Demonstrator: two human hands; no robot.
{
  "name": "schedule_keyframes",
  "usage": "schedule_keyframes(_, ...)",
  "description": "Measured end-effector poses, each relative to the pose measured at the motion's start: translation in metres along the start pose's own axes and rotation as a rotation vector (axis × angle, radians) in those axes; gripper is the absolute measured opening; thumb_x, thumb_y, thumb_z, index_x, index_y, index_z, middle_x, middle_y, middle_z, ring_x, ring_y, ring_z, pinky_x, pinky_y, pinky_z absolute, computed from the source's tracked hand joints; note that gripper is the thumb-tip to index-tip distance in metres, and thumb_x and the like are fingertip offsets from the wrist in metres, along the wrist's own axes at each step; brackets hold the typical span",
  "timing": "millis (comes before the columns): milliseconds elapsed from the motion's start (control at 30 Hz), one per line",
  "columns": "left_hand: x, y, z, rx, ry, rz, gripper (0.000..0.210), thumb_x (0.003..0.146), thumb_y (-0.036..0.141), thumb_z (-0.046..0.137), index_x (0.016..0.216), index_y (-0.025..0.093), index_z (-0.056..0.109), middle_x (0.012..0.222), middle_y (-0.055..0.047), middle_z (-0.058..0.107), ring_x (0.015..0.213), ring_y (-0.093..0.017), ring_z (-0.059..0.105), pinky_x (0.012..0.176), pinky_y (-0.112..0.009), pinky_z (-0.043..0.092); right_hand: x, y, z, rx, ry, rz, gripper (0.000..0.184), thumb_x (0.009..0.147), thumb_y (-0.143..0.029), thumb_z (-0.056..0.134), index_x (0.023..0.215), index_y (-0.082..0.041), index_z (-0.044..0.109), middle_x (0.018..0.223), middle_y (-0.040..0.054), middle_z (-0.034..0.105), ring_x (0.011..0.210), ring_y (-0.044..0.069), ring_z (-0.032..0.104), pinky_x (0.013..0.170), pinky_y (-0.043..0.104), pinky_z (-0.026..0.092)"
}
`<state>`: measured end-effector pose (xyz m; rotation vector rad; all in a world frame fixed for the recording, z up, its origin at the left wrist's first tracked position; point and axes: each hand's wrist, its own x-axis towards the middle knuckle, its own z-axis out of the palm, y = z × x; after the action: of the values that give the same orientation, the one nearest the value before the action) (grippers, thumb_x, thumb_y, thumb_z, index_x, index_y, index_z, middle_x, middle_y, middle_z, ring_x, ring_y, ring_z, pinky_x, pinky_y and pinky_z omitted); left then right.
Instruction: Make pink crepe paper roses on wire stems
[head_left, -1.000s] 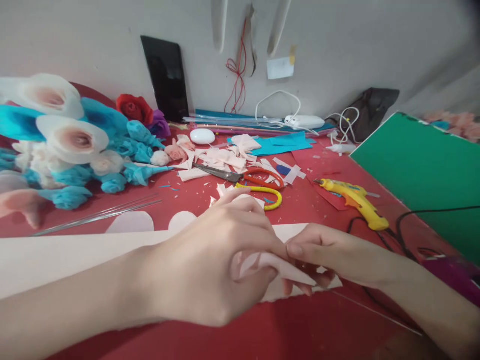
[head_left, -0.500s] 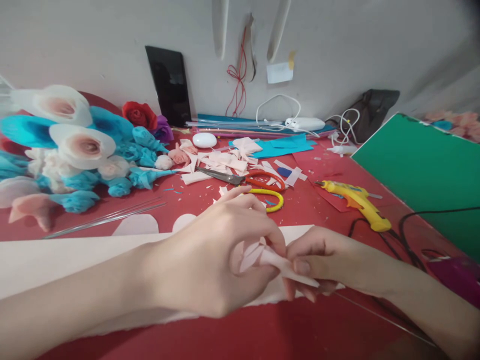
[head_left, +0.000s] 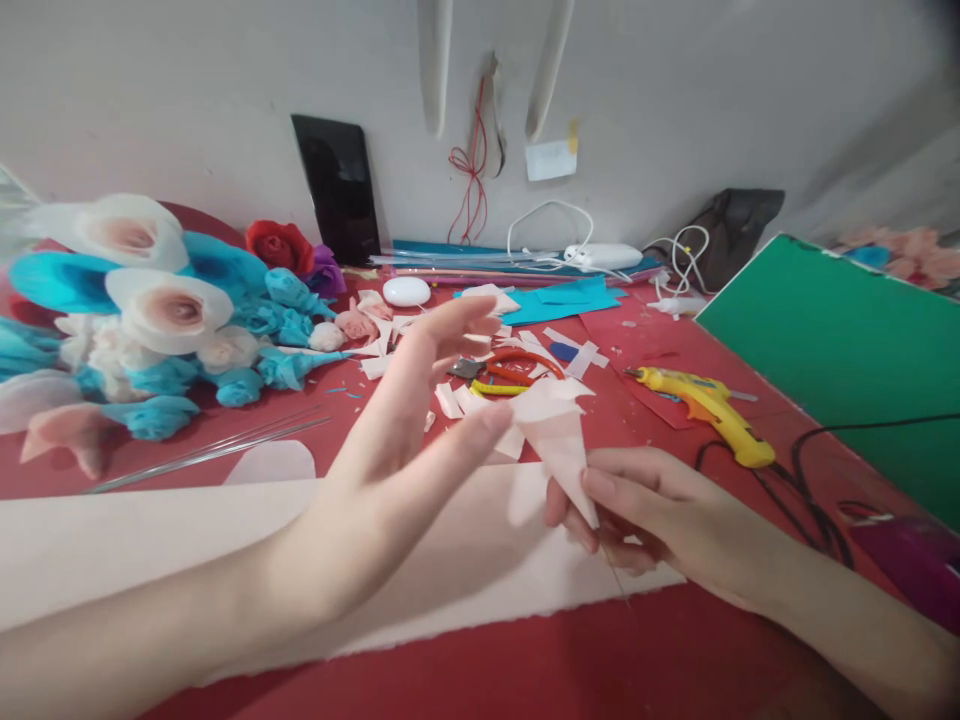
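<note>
Between the thumb and fingers of my right hand (head_left: pixel 660 510) is a pale pink crepe paper flower (head_left: pixel 556 435), cone-shaped, its narrow end down. A thin wire stem shows below those fingers. My left hand (head_left: pixel 367 510) is open beside it, fingers spread upward, the thumb tip close to the flower's left edge; whether they touch I cannot tell. Beneath both hands lies a long cream paper sheet (head_left: pixel 457 560). Behind them, scissors (head_left: pixel 517 372) with red and yellow handles lie among pink paper scraps (head_left: pixel 450 400), partly hidden by my left hand.
A yellow glue gun (head_left: pixel 705 405) lies to the right, before a green board (head_left: pixel 847 350). Paper flowers (head_left: pixel 176 310) in blue, white and red crowd the left. Thin wires (head_left: pixel 217 450) lie in front of them. A black phone (head_left: pixel 337 190) leans on the wall.
My left hand has let go of the paper flower and moved up and left, its fingers opening. The flower now stands more upright in my right hand.
</note>
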<state>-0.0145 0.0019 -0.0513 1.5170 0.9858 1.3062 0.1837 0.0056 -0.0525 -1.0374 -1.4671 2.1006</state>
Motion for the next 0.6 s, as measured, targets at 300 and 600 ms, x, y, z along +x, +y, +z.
schedule_keyframes(300, -0.011, -0.012, 0.018, -0.678, -0.441, -0.558, 0.012, 0.084, 0.025, 0.051, 0.084, 0.016, 0.061, 0.087, -0.004, 0.066, 0.098, -0.021, 0.058, 0.095, -0.037, 0.036, -0.005, 0.008, 0.001, 0.241, -0.183, -0.091, 0.038, 0.092, -0.041, 0.038, 0.085, -0.013, 0.063, 0.065, 0.0000, 0.046, 0.049, 0.002, 0.037, 0.042, 0.013, 0.025)
schedule_keyframes(600, -0.015, -0.010, 0.019, -0.888, -0.553, -0.531, 0.028, 0.088, 0.020, 0.043, 0.071, 0.009, 0.062, 0.075, -0.011, 0.069, 0.085, -0.023, 0.065, 0.082, -0.036, 0.046, -0.002, 0.015, 0.007, 0.302, -0.256, -0.062, 0.041, 0.092, -0.043, 0.039, 0.083, -0.012, 0.065, 0.060, -0.0009, 0.045, 0.046, 0.002, 0.036, 0.040, 0.011, 0.024)
